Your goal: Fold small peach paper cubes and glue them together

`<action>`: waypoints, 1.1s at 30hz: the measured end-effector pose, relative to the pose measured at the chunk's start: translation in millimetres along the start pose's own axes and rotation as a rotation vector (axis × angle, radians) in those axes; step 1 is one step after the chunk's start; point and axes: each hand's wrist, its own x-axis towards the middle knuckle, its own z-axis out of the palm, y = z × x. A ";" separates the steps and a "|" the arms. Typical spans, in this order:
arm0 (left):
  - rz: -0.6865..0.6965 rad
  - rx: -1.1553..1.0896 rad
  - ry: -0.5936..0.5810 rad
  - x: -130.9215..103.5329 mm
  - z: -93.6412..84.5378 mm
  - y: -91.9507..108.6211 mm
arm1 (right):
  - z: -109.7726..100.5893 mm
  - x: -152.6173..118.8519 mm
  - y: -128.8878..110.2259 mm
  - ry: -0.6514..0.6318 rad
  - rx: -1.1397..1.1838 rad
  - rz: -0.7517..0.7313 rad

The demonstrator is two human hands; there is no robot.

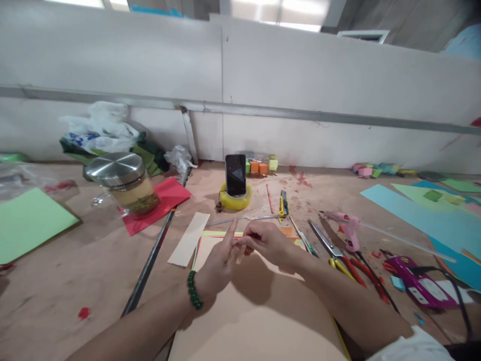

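Note:
My left hand [218, 265], with a green bead bracelet [194, 290] at the wrist, is over a stack of coloured paper with a peach sheet [263, 321] on top. Its index finger points up and away, while the other fingers are curled in. Against it, my right hand [268, 244] is closed in a pinch, and the fingertips of both hands meet. Anything between them is too small or hidden to name. A pale paper strip [190, 239] lies left of the stack.
Beyond the hands, a phone [236, 174] stands in a yellow tape roll [236, 199]. A utility knife [283, 203], scissors [330, 245], a pink glue gun [350, 231] and a purple device [419, 283] lie rightward. A lidded glass mug [126, 183] stands left on red paper [173, 193].

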 end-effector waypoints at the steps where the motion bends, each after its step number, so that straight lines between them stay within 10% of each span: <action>1: -0.014 -0.006 -0.003 -0.1 0.3 -0.5 | -1.1 0.5 -0.4 -0.022 0.010 0.008; 6: -0.095 -0.247 -0.009 3.1 -1.9 -1.6 | -7.5 4.6 -2.0 -0.109 0.282 0.049; 11: -0.269 -0.712 0.120 13.0 -8.4 -3.9 | -9.4 12.3 5.6 0.139 0.542 0.155; 17: -0.202 -0.458 0.081 11.4 -0.7 -2.5 | 11.7 9.9 7.1 0.063 0.647 0.268; 25: -0.126 -0.205 0.121 11.4 -1.2 -4.6 | 4.4 2.2 -6.0 0.113 0.029 0.119; 33: -0.057 -0.081 0.064 7.5 -0.8 -4.1 | 7.3 4.8 0.9 0.092 0.233 0.083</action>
